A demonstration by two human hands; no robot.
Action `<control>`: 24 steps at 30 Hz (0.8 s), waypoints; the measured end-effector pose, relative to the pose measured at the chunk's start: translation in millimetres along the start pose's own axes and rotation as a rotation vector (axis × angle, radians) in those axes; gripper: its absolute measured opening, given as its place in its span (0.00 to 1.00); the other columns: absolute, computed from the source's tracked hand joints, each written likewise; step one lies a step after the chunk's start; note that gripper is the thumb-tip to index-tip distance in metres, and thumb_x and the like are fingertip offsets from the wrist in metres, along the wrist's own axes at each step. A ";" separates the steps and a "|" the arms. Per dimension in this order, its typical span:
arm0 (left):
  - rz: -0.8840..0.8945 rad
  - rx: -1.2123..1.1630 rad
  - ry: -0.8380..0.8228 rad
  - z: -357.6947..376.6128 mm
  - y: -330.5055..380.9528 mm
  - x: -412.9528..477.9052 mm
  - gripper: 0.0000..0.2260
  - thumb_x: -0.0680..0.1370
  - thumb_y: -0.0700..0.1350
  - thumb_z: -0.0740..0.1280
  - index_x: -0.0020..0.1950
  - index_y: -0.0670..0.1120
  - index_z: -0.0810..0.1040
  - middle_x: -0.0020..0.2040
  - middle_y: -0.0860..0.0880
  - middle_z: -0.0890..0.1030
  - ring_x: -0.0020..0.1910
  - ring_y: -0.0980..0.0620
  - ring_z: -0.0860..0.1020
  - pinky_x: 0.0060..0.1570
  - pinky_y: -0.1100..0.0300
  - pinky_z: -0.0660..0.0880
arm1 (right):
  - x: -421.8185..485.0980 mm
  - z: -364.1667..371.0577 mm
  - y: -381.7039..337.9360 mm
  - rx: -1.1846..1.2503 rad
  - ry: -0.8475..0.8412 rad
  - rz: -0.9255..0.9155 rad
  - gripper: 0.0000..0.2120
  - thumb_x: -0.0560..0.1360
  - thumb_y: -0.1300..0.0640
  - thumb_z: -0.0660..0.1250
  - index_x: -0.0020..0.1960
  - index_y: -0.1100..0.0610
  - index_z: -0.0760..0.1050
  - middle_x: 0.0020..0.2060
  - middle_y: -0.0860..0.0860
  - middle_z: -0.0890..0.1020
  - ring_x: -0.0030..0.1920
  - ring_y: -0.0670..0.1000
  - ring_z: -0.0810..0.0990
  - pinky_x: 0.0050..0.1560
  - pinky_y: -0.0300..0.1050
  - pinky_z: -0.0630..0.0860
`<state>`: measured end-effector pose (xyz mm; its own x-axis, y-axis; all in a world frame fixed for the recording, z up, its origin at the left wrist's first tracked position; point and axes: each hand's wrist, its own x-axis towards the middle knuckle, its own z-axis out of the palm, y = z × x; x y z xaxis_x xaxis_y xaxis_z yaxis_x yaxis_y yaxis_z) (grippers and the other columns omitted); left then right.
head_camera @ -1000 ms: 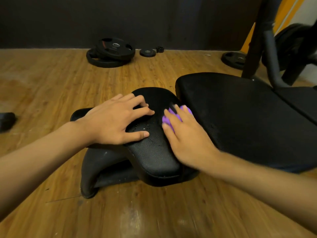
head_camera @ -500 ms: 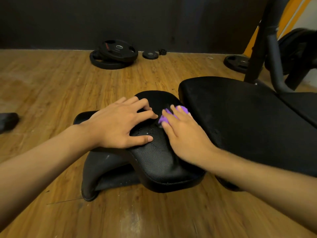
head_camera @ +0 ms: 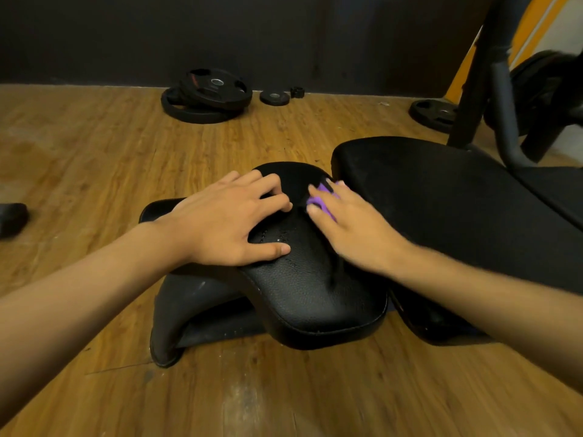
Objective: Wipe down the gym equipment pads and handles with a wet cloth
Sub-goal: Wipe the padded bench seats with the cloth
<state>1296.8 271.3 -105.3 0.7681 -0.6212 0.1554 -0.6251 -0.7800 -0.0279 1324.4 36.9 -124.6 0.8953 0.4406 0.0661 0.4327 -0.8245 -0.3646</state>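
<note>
Head camera looks down at your two hands on a small black bumpy leather seat pad point(head_camera: 309, 288). Your left hand point(head_camera: 227, 222) lies flat on the left side of this pad. Its fingers are spread wide and hold nothing. Your right hand point(head_camera: 353, 228) is on the far right part of the pad. Its fingers lie nearly straight on top of a little purple cloth point(head_camera: 321, 200) and press it onto the pad. The cloth peeks out between those fingers, just beside the edge of a big black back pad point(head_camera: 457, 209) on the right. Under the pads is a brown wooden floor point(head_camera: 94, 146). Far back, near the dark wall, round black weight plates point(head_camera: 206, 96) lie in a stack on the floor.
</note>
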 end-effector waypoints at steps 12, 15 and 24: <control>-0.005 -0.014 -0.004 -1.0 -2.3 1.1 0.33 0.77 0.73 0.52 0.72 0.54 0.72 0.64 0.54 0.70 0.60 0.53 0.70 0.59 0.53 0.69 | -27.0 1.9 -12.3 -0.056 0.048 -0.007 0.33 0.82 0.35 0.50 0.82 0.51 0.59 0.81 0.54 0.60 0.82 0.53 0.53 0.81 0.49 0.52; -0.011 -0.005 -0.010 -0.1 -0.6 -1.1 0.34 0.77 0.72 0.52 0.73 0.53 0.73 0.65 0.53 0.71 0.61 0.52 0.71 0.60 0.50 0.70 | 47.4 -1.6 -4.6 -0.029 0.037 0.120 0.24 0.86 0.43 0.53 0.78 0.51 0.67 0.73 0.57 0.72 0.73 0.60 0.70 0.67 0.51 0.68; 0.028 -0.135 -0.078 -8.9 -14.5 -2.2 0.32 0.78 0.70 0.54 0.76 0.55 0.72 0.72 0.54 0.70 0.70 0.55 0.69 0.70 0.51 0.68 | -86.8 0.2 -12.3 -0.081 0.054 -0.153 0.34 0.79 0.35 0.40 0.82 0.44 0.56 0.81 0.42 0.56 0.78 0.33 0.40 0.77 0.32 0.39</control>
<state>1302.9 284.7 -96.5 0.7554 -0.6505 0.0791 -0.6552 -0.7484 0.1029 1241.4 8.9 -126.0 0.8220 0.5450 0.1655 0.5692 -0.7763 -0.2709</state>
